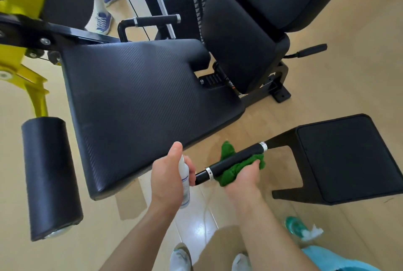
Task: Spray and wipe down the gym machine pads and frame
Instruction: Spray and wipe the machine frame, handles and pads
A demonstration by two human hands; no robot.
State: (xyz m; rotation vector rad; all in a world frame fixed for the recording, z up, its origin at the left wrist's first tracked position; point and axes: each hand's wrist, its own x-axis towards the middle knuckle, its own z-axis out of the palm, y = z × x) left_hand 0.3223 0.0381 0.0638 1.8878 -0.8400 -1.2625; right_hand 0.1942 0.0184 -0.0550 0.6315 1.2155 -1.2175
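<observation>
L hand: closed round white spray bottle, nozzle near handle end
R hand: cupping green cloth under black grip handle, beside seat pad
Risk: cloth only under grip, top prob missed; spray cd hit floor, slippy

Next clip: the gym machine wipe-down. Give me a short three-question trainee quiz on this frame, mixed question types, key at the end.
1. True or false: the left hand holds the white spray bottle.
2. Which part does the green cloth wrap? A) foam roller B) near handle grip C) seat pad
3. Fill in: the right hand cups the cloth from ____ the grip.

Key: 1 true; 2 B; 3 below.
</observation>
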